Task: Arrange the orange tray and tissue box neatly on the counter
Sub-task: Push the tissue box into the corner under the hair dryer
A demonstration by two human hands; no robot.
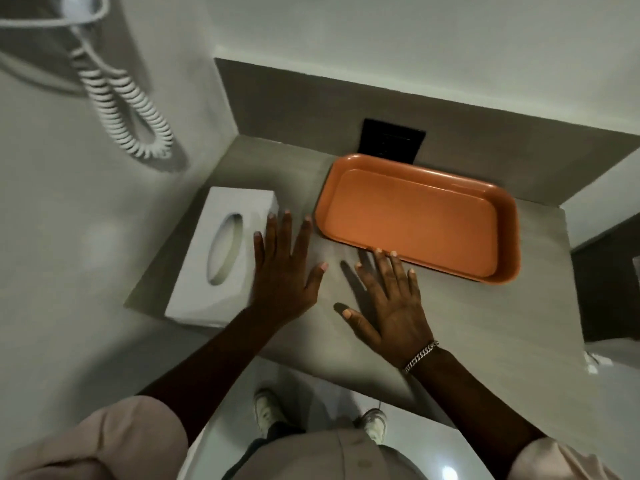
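Observation:
An empty orange tray [415,216] lies on the grey counter [485,323], toward the back right, slightly askew. A white tissue box [221,251] with an oval slot lies at the counter's left edge. My left hand [284,271] is flat with spread fingers, right beside the box's right side, holding nothing. My right hand [391,299] is also spread and empty, its fingertips at the tray's near rim. A chain bracelet circles my right wrist.
A black wall plate [393,142] sits on the backsplash behind the tray. A coiled white cord [128,109] hangs on the left wall. The counter's front edge runs just below my wrists; my shoes stand on the floor below.

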